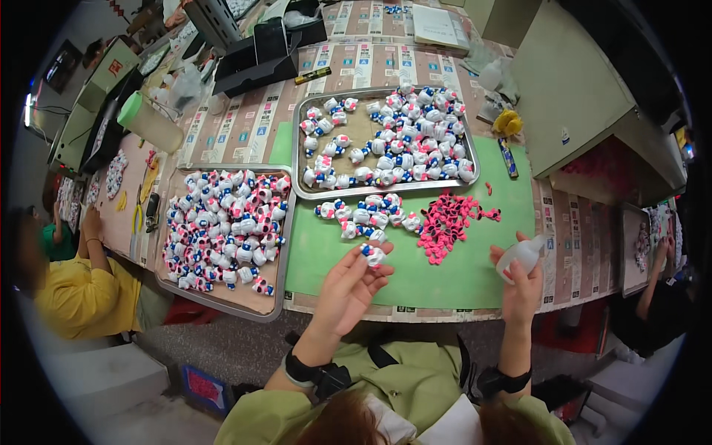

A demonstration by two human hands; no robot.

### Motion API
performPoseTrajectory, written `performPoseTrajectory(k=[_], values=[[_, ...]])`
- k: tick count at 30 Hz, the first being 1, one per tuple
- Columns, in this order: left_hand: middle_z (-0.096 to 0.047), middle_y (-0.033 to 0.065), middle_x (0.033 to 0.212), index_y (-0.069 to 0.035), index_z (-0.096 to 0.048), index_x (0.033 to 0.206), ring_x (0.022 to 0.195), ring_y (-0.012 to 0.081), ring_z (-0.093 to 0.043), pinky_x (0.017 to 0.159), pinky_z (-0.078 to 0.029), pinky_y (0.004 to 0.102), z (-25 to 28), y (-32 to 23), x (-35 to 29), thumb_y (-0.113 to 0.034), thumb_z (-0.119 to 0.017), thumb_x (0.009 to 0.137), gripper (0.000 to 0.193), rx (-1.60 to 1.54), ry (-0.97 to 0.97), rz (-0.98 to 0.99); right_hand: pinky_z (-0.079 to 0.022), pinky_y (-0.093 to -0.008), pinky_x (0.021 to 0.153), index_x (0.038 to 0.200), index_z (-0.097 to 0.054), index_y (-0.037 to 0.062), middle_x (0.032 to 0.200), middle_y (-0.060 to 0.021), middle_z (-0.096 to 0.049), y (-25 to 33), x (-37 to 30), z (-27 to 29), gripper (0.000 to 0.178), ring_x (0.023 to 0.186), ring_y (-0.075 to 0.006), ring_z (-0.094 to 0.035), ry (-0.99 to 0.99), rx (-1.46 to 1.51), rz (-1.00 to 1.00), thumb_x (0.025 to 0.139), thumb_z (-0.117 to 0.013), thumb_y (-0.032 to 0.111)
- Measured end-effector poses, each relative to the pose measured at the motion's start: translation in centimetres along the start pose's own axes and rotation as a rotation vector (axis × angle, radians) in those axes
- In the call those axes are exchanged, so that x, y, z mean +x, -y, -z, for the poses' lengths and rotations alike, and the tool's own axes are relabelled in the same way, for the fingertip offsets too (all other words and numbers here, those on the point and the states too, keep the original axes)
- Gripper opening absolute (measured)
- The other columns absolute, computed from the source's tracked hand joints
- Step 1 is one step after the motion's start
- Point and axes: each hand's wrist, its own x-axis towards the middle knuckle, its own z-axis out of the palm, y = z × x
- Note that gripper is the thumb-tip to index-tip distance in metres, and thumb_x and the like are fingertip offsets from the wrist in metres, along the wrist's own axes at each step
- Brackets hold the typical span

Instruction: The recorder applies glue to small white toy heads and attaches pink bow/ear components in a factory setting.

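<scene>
Left hand (347, 285) pinches small white figurine (373, 254) at fingertips, above green mat (415, 274) on counter (245, 126). Right hand (522, 285) closed around small squeeze bottle (521, 256), near pile of pink bows (443, 222).

A person seen from above, wearing an olive-green top with sleeves pushed up toward the elbows. Each of the 2 forearms carries a black strap just above the wrist. The left hand (348, 285) and right hand (521, 285) are bare, with no gloves or rings visible. A white patch of cloth shows at the chest.
</scene>
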Motion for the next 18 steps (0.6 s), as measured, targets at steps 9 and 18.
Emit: performPoseTrajectory(k=[9,18], values=[[-0.045,0.0183,0.115,-0.002,-0.038,0.113,0.096,0.0229,-0.053,0.077,-0.046,0.0284,-0.2,2.0,0.4,-0.003,-0.046,0.083,0.031,-0.065,0.093,0.06,-0.048,-0.0305,0.068,0.111,-0.039,-0.0041,0.091,-0.0131,-0.054,0.1,-3.2,-3.3,0.039,0.079,-0.0196,-0.057,0.295,0.02,-0.247,0.077,-0.054,0.008],[-0.047,0.0173,0.114,-0.002,-0.035,0.117,0.091,0.0209,-0.055,0.078,-0.045,0.0288,-2.3,1.5,-0.3,0.001,-0.047,0.081,0.039,0.31,-0.006,-0.022,-0.044,-0.0242,0.065,0.097,-0.045,0.0002,0.09,-0.0104,-0.054,0.7,-4.2,-3.7,0.033,0.076,-0.0136,-0.055,0.176,-0.016,-0.128,0.068,-0.061,0.002]])
